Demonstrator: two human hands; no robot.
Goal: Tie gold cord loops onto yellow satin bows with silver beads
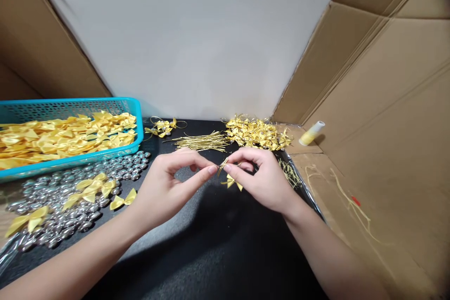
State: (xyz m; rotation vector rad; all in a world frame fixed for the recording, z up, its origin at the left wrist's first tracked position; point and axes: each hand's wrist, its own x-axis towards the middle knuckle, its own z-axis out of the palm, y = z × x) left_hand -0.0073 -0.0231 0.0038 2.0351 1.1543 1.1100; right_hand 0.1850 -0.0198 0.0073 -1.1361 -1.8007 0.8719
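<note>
So I've got both hands up in the middle of the counter (197,258), fingertips almost meeting. My left grip (176,178) is pinched, thumb against forefinger, on a thin gold strand (222,165). My right grip (265,178) is pinched on it too, from the other side. A yellow bow (232,182) shows just under my right fingertips, partly covered by them, and I honestly can't tell whether the strand is tied round it or just touching.

Right behind my fingers there's a bundle of straight gold ties (202,141) lying roughly side by side. Off its right end sits a big heap of bows with gold loops (258,133), and to its left, near the wall (211,42), a little cluster of looped bows (164,126).

Over on my left, a turquoise basket (139,124) holds a load of loose yellow bows (73,138). In front of it there's a spread of shiny silver beads (75,220), with a few bows (96,188) lying on top and a single bow (123,200) beside them, close to my left wrist.

On my right, past my knuckles, there's a scatter of thin yellowish strands (290,173). Then it's cardboard (383,98), with a tilted whitish-yellow tube (312,133), some pale stringy bits (351,204) and a small red scrap (356,200).
</note>
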